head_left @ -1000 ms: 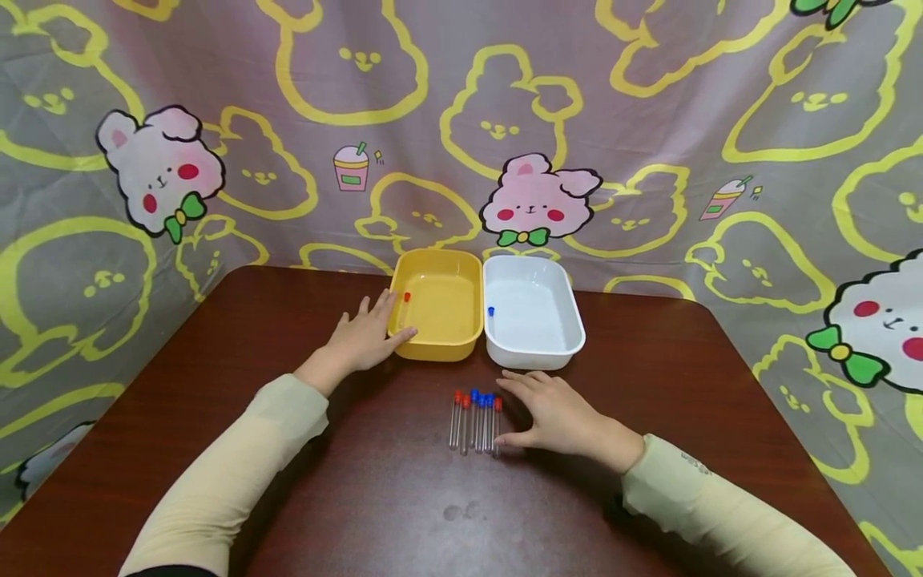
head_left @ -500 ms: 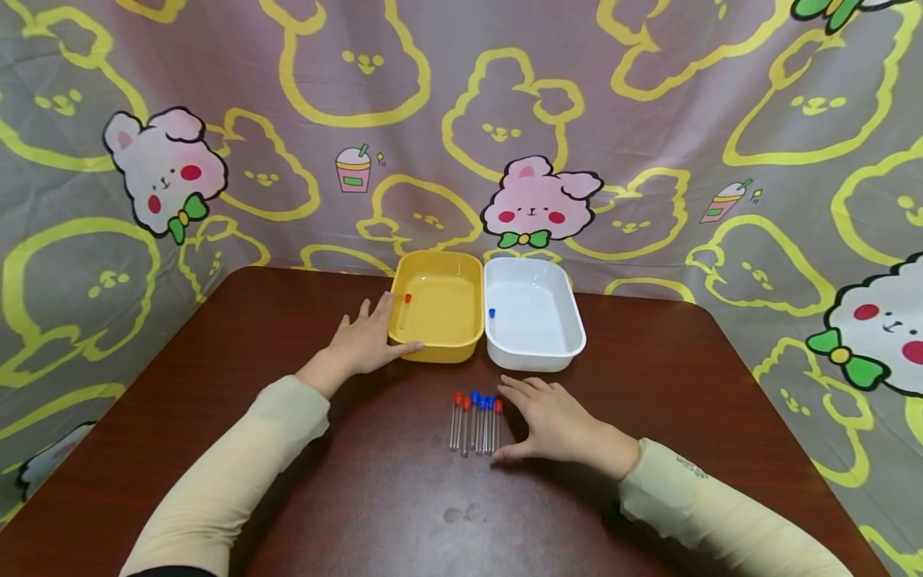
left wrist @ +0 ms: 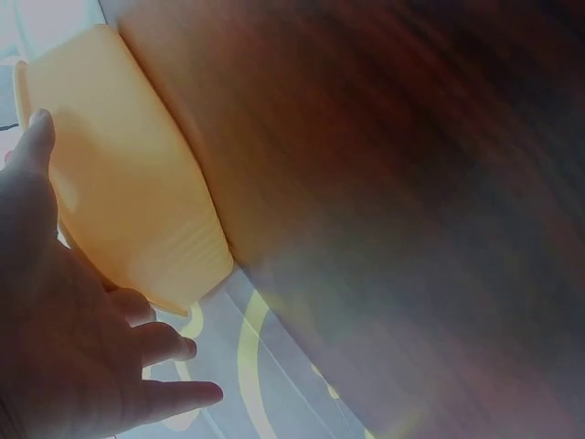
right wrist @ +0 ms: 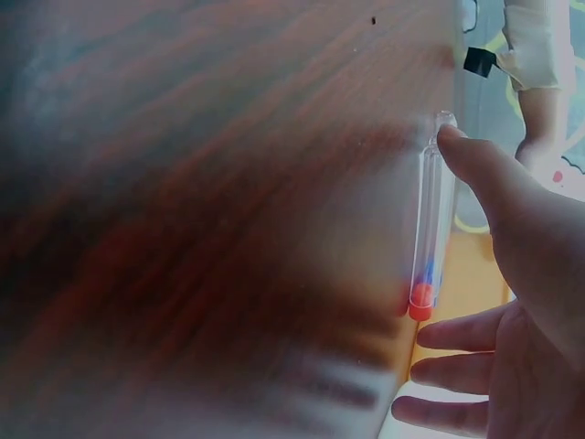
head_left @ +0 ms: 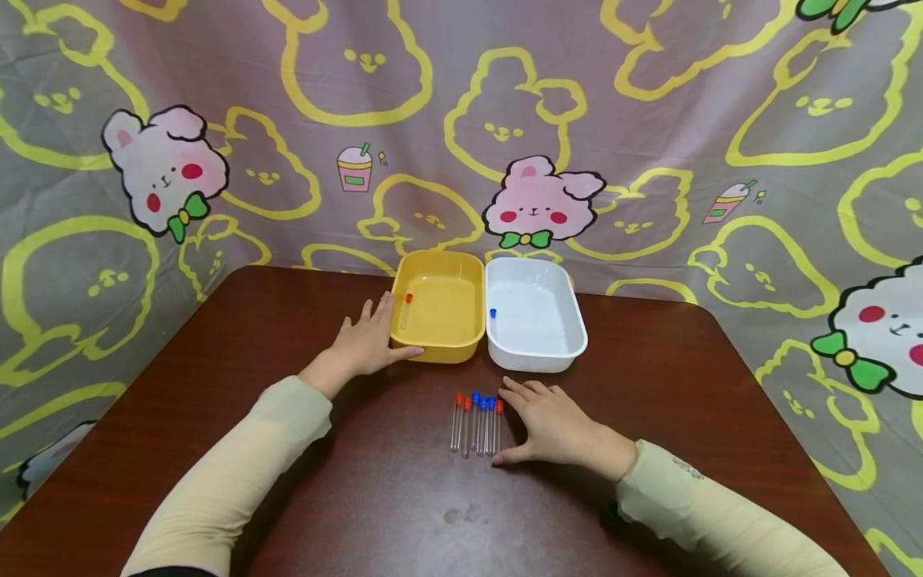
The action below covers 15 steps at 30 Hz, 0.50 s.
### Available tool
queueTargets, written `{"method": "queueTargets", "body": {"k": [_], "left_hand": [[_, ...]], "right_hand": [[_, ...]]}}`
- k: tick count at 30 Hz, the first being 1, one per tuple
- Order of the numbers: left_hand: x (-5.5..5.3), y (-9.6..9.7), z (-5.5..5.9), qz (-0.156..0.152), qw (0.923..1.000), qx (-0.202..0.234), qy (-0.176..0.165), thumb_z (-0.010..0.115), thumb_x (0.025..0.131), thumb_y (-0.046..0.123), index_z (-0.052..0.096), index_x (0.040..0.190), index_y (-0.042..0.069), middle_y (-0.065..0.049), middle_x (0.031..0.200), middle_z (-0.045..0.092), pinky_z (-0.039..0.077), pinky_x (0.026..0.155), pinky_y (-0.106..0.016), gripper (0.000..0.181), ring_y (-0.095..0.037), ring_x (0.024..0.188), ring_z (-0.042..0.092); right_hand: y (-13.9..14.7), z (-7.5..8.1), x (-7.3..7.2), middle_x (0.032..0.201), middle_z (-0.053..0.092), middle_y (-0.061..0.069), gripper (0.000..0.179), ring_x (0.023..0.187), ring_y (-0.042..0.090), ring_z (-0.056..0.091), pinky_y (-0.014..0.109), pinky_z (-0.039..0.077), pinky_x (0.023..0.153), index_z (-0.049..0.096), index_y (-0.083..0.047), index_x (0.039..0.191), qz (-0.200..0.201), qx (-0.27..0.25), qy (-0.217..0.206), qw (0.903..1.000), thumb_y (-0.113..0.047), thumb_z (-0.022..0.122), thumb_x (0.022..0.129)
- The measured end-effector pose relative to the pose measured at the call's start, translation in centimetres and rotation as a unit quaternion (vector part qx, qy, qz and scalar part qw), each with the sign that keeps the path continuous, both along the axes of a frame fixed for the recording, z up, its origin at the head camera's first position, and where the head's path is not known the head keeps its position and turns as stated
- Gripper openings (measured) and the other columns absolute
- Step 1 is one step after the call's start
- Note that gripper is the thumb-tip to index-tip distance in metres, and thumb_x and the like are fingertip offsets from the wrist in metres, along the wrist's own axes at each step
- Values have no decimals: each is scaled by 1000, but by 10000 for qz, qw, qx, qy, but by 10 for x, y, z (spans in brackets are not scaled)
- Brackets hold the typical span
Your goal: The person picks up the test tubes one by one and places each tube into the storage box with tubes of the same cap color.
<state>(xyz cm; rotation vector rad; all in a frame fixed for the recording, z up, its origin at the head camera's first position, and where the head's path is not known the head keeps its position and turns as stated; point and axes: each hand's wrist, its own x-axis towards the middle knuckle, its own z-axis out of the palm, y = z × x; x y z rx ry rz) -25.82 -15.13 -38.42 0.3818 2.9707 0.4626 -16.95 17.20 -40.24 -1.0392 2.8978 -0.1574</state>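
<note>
Glossy plastic trays (head_left: pixel 447 308), smooth transparent tubes (head_left: pixel 481 433), shiny wood-grain table (head_left: pixel 389 497), cloth backdrop (head_left: pixel 421 144)

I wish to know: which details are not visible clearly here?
Right wrist view: most of the test tubes, largely hidden behind the nearest one.
Left wrist view: the inside of the yellow tub, hidden by its wall.
Head view: the print on the right sleeve, too small to read.

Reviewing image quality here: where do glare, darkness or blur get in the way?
Head: mostly sharp, with pale glare on the table below the tubes. Left wrist: hazy, the left hand dark, the table smeared soft. Right wrist: table also smeared, the right hand dim against brighter surroundings.
</note>
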Motion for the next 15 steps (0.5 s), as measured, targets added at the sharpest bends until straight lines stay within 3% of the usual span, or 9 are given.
{"method": "queueTargets", "body": {"k": [15], "left_hand": [[-1, 0, -4, -22, 9999, 28, 98, 63, 94, 65, -3, 163, -2, -21, 170, 2, 17, 115, -70, 116, -47, 153, 7]], "right_hand": [[-1, -1, -2, 155, 45, 22, 100, 133, 40, 49, 57, 45, 100, 60, 0, 140, 9, 15, -116, 9999, -71, 81, 73]]}}
